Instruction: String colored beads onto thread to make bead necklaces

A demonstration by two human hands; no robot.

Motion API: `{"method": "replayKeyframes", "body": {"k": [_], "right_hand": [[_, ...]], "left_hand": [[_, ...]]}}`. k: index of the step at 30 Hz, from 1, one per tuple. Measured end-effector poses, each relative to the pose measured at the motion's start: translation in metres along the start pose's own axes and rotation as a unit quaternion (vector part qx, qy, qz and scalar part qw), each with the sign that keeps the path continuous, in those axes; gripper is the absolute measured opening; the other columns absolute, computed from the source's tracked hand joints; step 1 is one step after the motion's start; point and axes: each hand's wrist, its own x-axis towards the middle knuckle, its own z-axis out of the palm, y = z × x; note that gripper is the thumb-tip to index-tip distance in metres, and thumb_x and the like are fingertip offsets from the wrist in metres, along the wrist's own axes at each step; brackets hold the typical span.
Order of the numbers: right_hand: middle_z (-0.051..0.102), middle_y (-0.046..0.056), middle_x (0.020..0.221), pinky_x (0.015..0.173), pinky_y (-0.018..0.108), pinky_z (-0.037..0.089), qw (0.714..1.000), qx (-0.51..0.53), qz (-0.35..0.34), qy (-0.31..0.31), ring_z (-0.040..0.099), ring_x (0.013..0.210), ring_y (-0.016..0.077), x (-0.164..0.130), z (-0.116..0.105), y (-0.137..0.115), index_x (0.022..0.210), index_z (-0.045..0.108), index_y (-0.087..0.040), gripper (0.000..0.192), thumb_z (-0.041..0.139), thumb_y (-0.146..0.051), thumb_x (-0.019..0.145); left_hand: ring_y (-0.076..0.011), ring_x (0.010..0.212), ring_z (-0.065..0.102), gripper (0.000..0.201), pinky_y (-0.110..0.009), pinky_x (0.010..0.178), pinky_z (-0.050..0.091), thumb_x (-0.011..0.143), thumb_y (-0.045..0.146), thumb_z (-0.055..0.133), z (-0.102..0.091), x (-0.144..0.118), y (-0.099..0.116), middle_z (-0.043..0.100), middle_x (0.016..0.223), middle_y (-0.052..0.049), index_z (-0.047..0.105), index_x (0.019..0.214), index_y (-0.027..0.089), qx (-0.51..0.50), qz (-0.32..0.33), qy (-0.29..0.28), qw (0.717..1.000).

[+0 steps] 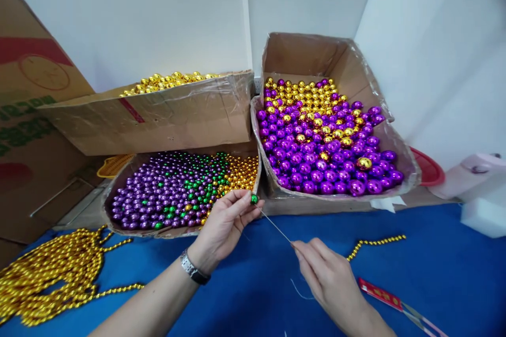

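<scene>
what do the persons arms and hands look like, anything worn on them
Both forearms are bare, with no sleeves in view. The left hand has a wristwatch at the wrist, with a silver metal case and a dark band. The right hand shows no watch, glove or ring that can be made out. No gloves on either hand.

3 bead boxes (332,137) behind the cloth (435,274), bead strands (47,274) left, scissors (399,305) right
</scene>
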Motion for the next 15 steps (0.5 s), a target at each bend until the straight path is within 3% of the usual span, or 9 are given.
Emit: {"method": "replayKeyframes", "body": {"k": [10,15], "right_hand": [[0.058,0.006,0.078,0.065,0.028,0.049,0.999,-0.009,0.008,0.032,0.06,0.068,0.0167,-0.009,0.0,0.001,0.112,0.057,-0.018,0.026,0.04,-0.015,0.092],[0.058,0.006,0.078,0.066,0.028,0.049,0.999,0.002,0.026,0.035,0.06,0.069,0.0165,-0.012,-0.003,0.003,0.111,0.057,-0.019,0.025,0.04,-0.017,0.093]], "left_hand": [[-0.0183,0.094,0.064,0.016,-0.026,0.081,0.053,0.078,0.011,0.066,0.008,0.0,-0.01,0.066,0.101,-0.007,0.06,0.092,0.014,0.001,0.016,-0.081,0.997],[-0.0192,0.094,0.064,0.018,-0.034,0.087,0.051,0.08,0.009,0.062,0.016,-0.003,-0.018,0.065,0.103,-0.006,0.058,0.095,0.016,-0.01,-0.004,-0.125,0.992]]}}
